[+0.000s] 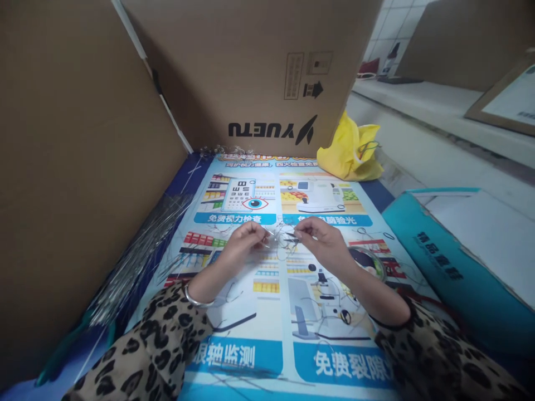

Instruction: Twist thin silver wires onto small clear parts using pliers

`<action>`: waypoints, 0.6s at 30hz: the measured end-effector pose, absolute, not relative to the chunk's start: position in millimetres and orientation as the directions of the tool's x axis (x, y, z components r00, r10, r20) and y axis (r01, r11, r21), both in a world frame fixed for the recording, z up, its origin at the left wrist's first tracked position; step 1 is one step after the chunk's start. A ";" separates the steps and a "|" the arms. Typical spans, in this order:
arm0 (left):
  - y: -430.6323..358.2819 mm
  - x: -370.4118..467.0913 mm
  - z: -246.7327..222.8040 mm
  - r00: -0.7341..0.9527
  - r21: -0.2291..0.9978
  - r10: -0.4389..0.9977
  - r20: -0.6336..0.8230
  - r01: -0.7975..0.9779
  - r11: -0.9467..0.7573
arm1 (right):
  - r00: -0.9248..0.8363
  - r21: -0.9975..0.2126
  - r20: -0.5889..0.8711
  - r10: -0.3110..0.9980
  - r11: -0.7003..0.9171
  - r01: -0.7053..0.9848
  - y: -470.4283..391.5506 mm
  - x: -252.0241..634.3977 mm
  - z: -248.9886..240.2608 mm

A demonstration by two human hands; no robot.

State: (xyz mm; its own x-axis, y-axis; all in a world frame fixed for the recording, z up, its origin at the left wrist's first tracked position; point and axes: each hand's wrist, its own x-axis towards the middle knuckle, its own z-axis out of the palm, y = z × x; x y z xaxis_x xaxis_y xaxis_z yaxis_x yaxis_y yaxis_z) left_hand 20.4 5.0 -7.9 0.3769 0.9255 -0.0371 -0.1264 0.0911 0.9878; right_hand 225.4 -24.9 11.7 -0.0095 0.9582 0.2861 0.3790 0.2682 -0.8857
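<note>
My left hand [249,239] is closed, thumb and fingers pinching a thin silvery wire piece [271,231] that points to the right. Just across from it, my right hand [320,239] pinches a small dark pointed piece [291,238] whose exact kind is too small to tell. Fine looped wires [281,245] hang between the two hands, which stay a little apart. Several loose thin wires [242,373] lie on the printed sheet under my arms. Partly behind my right forearm is a round clear dish [378,262].
Long thin metal wires [137,250] lie bundled at the left. Cardboard panels [251,67] stand at the back and left. A small wire pile [234,151] and a yellow bag [351,147] are at the far edge; a teal box [443,256] stands right.
</note>
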 end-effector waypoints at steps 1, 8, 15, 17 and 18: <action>3.1 23.4 -7.9 0.432 0.966 0.897 -0.087 -0.183 0.182 | -0.012 -0.887 0.284 0.959 0.267 0.376 -25.0 225.3 12.4; -4.5 30.5 -6.5 0.647 0.757 0.748 -0.146 -0.414 0.506 | -0.025 -0.913 0.250 0.968 0.244 0.326 -26.3 221.5 12.3; -8.5 33.4 -4.2 0.670 0.720 0.734 -0.114 -0.453 0.525 | -0.014 -0.910 0.250 0.968 0.240 0.337 -29.0 216.9 16.5; -9.3 34.2 -3.8 0.681 0.727 0.725 -0.103 -0.446 0.522 | -0.026 -0.907 0.251 0.968 0.244 0.343 -29.7 215.9 17.1; -9.5 34.4 -3.9 0.694 0.727 0.714 -0.094 -0.442 0.525 | -0.031 -0.908 0.248 0.968 0.243 0.342 -30.1 215.5 17.2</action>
State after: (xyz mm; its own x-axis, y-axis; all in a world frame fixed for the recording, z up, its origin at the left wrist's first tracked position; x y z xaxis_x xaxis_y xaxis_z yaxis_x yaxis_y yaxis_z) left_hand 34.4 -9.5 -3.9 0.6936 0.7141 -0.0942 -0.4421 0.5253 0.7270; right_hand 215.5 -30.1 17.2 -0.0308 0.9682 0.2481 0.3423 0.2434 -0.9075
